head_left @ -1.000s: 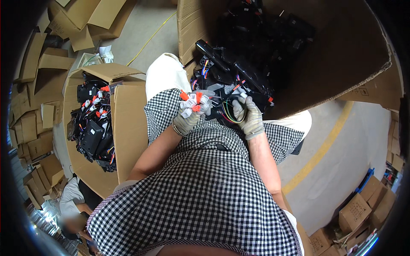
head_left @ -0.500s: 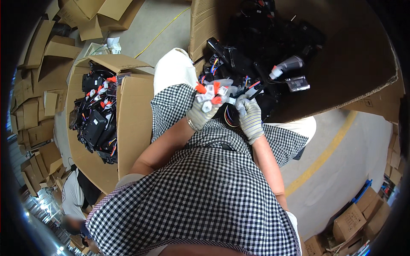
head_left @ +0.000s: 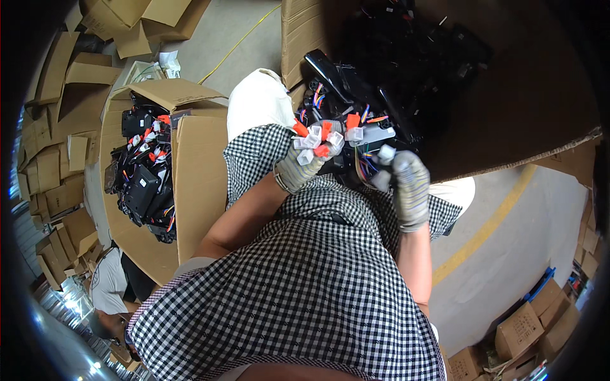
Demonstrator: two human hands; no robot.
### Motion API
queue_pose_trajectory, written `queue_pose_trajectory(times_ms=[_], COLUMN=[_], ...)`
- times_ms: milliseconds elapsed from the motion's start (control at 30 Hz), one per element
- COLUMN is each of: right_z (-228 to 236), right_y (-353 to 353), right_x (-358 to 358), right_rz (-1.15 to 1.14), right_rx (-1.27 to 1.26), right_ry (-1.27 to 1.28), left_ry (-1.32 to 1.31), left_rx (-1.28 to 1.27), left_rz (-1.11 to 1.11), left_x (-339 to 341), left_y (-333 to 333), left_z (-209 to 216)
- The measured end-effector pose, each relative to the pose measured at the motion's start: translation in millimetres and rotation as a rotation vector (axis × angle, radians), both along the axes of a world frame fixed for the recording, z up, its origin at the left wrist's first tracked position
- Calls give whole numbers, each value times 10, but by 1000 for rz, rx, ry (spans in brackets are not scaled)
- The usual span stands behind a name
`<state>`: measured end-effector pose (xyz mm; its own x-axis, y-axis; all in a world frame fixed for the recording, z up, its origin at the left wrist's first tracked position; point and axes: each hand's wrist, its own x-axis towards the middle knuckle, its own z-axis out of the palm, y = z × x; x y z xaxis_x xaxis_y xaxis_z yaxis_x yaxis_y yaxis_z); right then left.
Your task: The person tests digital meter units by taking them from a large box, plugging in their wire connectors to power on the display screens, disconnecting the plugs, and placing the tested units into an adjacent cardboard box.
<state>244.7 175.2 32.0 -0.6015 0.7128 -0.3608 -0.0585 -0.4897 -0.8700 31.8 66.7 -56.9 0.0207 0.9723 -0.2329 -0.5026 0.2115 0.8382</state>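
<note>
Both my hands wear striped whitish work gloves. My left hand (head_left: 297,170) is closed around a bunch of small white and orange plastic connectors (head_left: 311,138), their ends pointing up. To its right, my right hand (head_left: 410,189) is closed, with a white plastic connector (head_left: 386,153) at its fingertips. A paler blurred piece (head_left: 381,180) shows just below that connector. Between the hands lie coloured wires (head_left: 362,166) and a grey oblong part (head_left: 379,134). Behind them is a large cardboard box (head_left: 508,141) holding a heap of black plastic parts (head_left: 346,79), many with wires.
At my left stands another open cardboard box (head_left: 198,184), filled with black parts (head_left: 143,190) and connectors. Folded cartons (head_left: 47,152) are piled farther left. A person (head_left: 109,286) is at the lower left. Cartons (head_left: 518,330) stand lower right, beyond a yellow floor line (head_left: 486,228).
My right hand has moved right and slightly down, away from my left hand, with a white connector at its fingertips. My left hand has kept its bunch nearly in place. The translucent piece at the box's right is gone from view.
</note>
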Motion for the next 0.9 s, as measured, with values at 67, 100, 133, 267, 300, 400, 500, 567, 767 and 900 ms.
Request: queue_pose_trajectory(times_ms=[67,100,133,267,300,400,500,567,767,900], right_z=[229,159,183,238,236,339,126,32,-517,-803], right_y=[132,122,131,126,134,242,281,259,114,75], right_x=[-25,-47,-85,-202,-207,-164,-99,-99,52,148], right_rz=[42,46,111,164,226,450,624,657,771,759], right_rx=[-22,4,119,153,168,264,305,147,51,-107], right_ry=[-77,-115,-137,-300,-383,-501,-531,-472,-355,-309], left_ry=[158,152,361,365,263,-326,-451,-387,986,1108], left_rx=[-41,-43,-74,-29,8,-76,-147,-121,34,-51], left_rz=[130,122,83,108,139,128,65,-76,-573,-696], left_x=[90,114,124,168,177,163,238,123,76,122], left_y=[-62,-59,-63,-36,-39,-97,-153,-293,-78,-90], left_z=[24,58,85,-1,-23,34,-18,-207,298,43])
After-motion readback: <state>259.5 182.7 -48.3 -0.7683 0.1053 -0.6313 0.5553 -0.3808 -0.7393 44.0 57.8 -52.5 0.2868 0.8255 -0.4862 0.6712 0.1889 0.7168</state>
